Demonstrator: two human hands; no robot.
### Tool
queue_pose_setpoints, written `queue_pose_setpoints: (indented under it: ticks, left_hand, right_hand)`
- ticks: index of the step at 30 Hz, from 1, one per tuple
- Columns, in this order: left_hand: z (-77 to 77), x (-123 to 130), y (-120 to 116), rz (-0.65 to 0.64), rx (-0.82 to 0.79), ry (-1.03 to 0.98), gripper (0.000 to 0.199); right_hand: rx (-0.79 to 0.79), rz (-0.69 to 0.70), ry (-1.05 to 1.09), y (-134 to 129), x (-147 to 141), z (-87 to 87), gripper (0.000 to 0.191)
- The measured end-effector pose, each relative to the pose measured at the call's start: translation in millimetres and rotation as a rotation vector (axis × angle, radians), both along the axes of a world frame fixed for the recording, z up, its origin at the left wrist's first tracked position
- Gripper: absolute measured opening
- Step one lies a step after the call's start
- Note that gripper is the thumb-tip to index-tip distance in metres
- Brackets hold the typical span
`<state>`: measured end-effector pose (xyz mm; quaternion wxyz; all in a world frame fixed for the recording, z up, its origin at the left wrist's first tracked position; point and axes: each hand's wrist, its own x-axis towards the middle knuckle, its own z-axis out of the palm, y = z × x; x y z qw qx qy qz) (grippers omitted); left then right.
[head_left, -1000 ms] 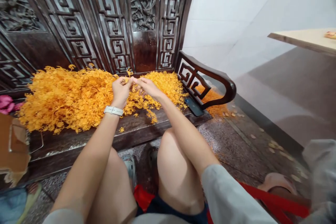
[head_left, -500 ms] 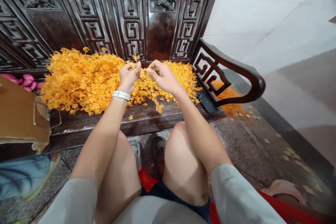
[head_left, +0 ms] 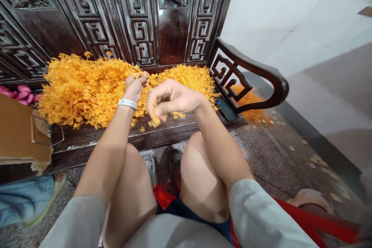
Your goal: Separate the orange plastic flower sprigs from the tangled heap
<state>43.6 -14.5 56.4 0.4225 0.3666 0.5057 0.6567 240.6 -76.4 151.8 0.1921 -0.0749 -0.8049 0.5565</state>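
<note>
My right hand (head_left: pixel 176 99), at mid-frame, has its fingers curled down around a yellow sprig (head_left: pixel 154 122); both are blurred, so the exact grip is hard to read. My left hand (head_left: pixel 134 86), just up and left of it, has its fingertips drawn together by the big yellow heap (head_left: pixel 83 91); I cannot tell whether they pinch anything. That heap fills the left-centre of the frame on the dark wooden bench (head_left: pixel 87 135), and a flatter yellow spread (head_left: pixel 187 77) lies right of centre.

I judge 1 sprig to be nearly weightless, soft and springy, its thin parts apt to tangle or bend. I'd take it by the stem with 2 fingertips, lightly, so the frilly head isn't crushed.
</note>
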Motion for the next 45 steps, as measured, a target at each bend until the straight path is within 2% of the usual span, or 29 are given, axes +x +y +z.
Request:
queue_pose_setpoints:
  ticks: [1,2,5,7,9,11,13,17,21,22,24,26,27,28,29,32,33,34,35,36,38,39,40,41,43,45]
  left_hand:
    - [-0.4,-3,-1,-0.007,-0.014,-0.042,0.025]
    - [-0.5,-5,-2,-0.017,-0.024,-0.068,0.023]
    - [0.7,-3,-6,-0.053,-0.019,-0.074,0.025]
    - [2.2,4,-10,-0.071,-0.020,-0.041,0.031]
    - [3.7,15,-14,-0.101,-0.019,0.026,0.039]
    - [4.9,26,-18,-0.145,0.013,0.115,0.044]
    - [5.7,35,-20,-0.201,0.062,0.196,0.046]
    - [7.3,42,-23,-0.331,0.104,0.287,0.047]
    - [14.4,37,-29,-0.476,0.123,0.398,0.051]
    - [17.8,36,-32,-0.546,0.137,0.440,0.051]
    - [25.8,37,-40,-0.715,0.182,0.523,0.047]
    - [33.0,40,-48,-0.824,0.233,0.581,0.043]
    - [35.4,40,-51,-0.824,0.247,0.594,0.042]
    - [36.6,40,-52,-0.796,0.243,0.591,0.042]
    - [36.7,37,-51,-0.751,0.223,0.573,0.042]
    - [30.8,22,-41,-0.558,0.089,0.430,0.042]
    - [27.9,15,-37,-0.485,0.040,0.364,0.041]
    - [25.2,9,-33,-0.412,-0.006,0.299,0.039]
    - [22.8,3,-30,-0.349,-0.048,0.241,0.036]
    - [21.0,0,-29,-0.304,-0.088,0.195,0.033]
    - [19.5,-2,-28,-0.253,-0.156,0.129,0.026]
    - [19.4,0,-29,-0.242,-0.180,0.104,0.023]
    - [19.6,3,-29,-0.239,-0.194,0.079,0.020]
    - [19.9,8,-30,-0.242,-0.198,0.053,0.017]
    - [19.7,18,-30,-0.262,-0.187,0.000,0.014]
    - [17.8,27,-28,-0.286,-0.150,-0.011,0.015]
  right_hand:
    - [-0.070,-0.008,0.000,2,4,1.2,0.039]
    - [-0.152,-0.077,0.041,9,7,-0.5,0.040]
    - [-0.461,-0.474,0.301,44,10,-19.1,0.040]
    - [-0.701,-0.680,0.415,67,8,-35.5,0.036]
    - [-0.923,-0.751,0.404,81,6,-48.8,0.029]
    - [-0.991,-0.764,0.346,85,4,-56.5,0.022]
    - [-0.861,-0.771,0.294,82,2,-58.6,0.019]
    - [-0.407,-0.784,0.221,71,0,-55.2,0.022]
    - [-0.160,-0.733,0.201,75,0,-58.9,0.019]
    - [-0.118,-0.774,0.217,79,1,-61.3,0.020]
    - [-0.061,-0.957,0.283,88,8,-65.6,0.021]
    - [-0.061,-1.094,0.331,95,19,-67.1,0.022]
    - [-0.086,-1.070,0.320,96,27,-66.3,0.022]
    - [-0.117,-0.963,0.276,94,35,-64.6,0.024]
    - [-0.144,-0.786,0.209,91,43,-62.0,0.028]
    - [-0.165,-0.083,-0.024,78,60,-52.6,0.041]
    - [-0.174,0.088,-0.045,75,61,-50.2,0.044]
    - [-0.208,0.159,0.004,73,61,-48.7,0.046]
    - [-0.275,0.119,0.116,73,58,-48.2,0.049]
    - [-0.378,-0.020,0.272,74,53,-48.9,0.049]
    - [-0.656,-0.464,0.606,80,41,-53.4,0.039]
    - [-0.803,-0.677,0.697,83,34,-56.6,0.030]
    - [-0.937,-0.833,0.717,85,28,-60.1,0.024]
    - [-1.049,-0.930,0.689,86,22,-63.2,0.022]
    - [-1.176,-0.989,0.588,85,12,-66.8,0.017]
    - [-1.090,-0.928,0.510,80,5,-65.5,0.009]
